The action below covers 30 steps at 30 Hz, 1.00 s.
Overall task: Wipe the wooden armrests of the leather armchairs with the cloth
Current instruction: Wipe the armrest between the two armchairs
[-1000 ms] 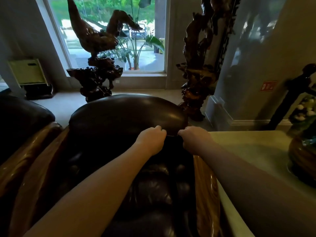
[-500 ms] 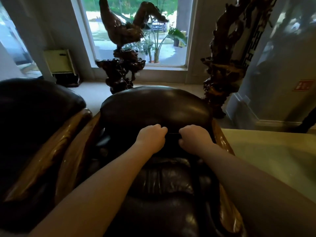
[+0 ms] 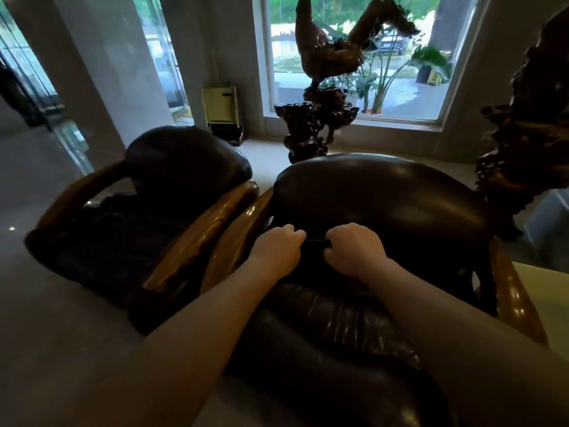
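Two dark leather armchairs stand side by side, the near one (image 3: 378, 195) in front of me and the other (image 3: 184, 161) to its left. Glossy wooden armrests run along them: the near chair's left armrest (image 3: 234, 235), its right armrest (image 3: 511, 297), and the left chair's armrest (image 3: 200, 238). My left hand (image 3: 277, 251) and my right hand (image 3: 354, 254) are both fisted over the near chair's seat, holding a dark cloth (image 3: 317, 243) stretched between them. Most of the cloth is hidden in shadow against the leather.
A carved root sculpture (image 3: 320, 118) stands on the floor behind the chairs before a large window (image 3: 354, 57). Another dark carving (image 3: 529, 124) rises at the right. A pale table edge (image 3: 548, 291) sits right of the near chair. A small yellowish unit (image 3: 220, 106) stands against the wall.
The view has swung left, bringing the left armchair fully into sight. Both hands keep the same fisted grip over the seat, close together.
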Tool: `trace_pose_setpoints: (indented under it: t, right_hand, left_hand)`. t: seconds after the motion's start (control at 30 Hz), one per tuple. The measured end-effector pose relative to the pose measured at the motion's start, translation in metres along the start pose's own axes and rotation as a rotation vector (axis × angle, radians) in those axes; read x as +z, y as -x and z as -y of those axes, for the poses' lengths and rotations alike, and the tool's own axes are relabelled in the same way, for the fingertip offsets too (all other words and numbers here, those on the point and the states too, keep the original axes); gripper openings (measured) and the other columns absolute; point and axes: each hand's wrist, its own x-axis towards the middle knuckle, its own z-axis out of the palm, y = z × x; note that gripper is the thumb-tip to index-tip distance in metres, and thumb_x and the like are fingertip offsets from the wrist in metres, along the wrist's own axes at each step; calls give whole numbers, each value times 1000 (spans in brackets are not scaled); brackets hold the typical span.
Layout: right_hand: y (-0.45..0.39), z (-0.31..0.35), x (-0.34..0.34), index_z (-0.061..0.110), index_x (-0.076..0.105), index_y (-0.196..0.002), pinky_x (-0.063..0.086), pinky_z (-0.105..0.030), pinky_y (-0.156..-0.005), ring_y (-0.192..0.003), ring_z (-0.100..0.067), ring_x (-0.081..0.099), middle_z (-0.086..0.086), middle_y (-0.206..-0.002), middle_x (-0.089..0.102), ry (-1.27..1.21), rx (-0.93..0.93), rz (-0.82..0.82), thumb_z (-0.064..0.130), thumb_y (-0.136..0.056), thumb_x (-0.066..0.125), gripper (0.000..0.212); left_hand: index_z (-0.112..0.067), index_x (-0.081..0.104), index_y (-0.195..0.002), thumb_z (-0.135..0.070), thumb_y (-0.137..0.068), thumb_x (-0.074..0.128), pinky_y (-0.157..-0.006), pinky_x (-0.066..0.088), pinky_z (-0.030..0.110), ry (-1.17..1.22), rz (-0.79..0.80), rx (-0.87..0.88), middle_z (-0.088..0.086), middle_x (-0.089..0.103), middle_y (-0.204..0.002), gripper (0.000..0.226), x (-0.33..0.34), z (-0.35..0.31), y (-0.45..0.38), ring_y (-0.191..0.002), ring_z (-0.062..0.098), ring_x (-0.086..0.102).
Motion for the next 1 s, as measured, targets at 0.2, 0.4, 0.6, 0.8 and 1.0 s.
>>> trace_pose_setpoints:
  t: [0.2, 0.4, 0.6, 0.8, 1.0]
  right_hand:
    - [-31, 65, 16, 20, 62, -74, 47, -31, -56, -68, -20, 59, 3, -72, 58, 22, -23, 13, 31, -80, 57, 13]
    - [-60, 141, 47, 23, 64, -75, 51, -31, -61, -69, -17, 60, 6, -72, 58, 27, 58, 43, 30, -80, 57, 11]
    - [-81, 218, 74, 27, 56, -71, 44, -28, -57, -68, -14, 56, 8, -73, 55, -5, 85, 68, 31, -81, 59, 12]
    - [-109, 269, 91, 26, 54, -65, 51, -27, -57, -61, -9, 56, 9, -68, 57, -65, 86, 74, 29, -83, 60, 19]
    - [-138, 285, 112, 24, 57, -69, 52, -26, -55, -60, -9, 58, 7, -68, 58, -58, 92, 104, 28, -86, 57, 17]
  left_hand:
    - [-13, 58, -108, -23, -90, 49, -58, 36, 25, 60, 31, 23, -1, 49, -87, 23, 1, 75, 30, -71, 13, 48]
    - [-15, 60, -102, -24, -90, 49, -65, 46, 26, 159, 96, 86, -1, 56, -94, 19, 4, 168, 53, -79, 14, 57]
    - [-17, 61, -105, -23, -92, 49, -72, 53, 30, 188, 90, 93, -2, 58, -94, 18, -1, 253, 72, -77, 11, 57]
    - [-21, 62, -103, -26, -92, 49, -68, 51, 24, 209, 80, 72, -7, 57, -92, 18, 5, 318, 81, -76, 8, 57]
    - [-22, 62, -102, -27, -91, 50, -69, 52, 25, 210, 105, 45, -7, 56, -91, 16, 21, 354, 65, -76, 7, 56]
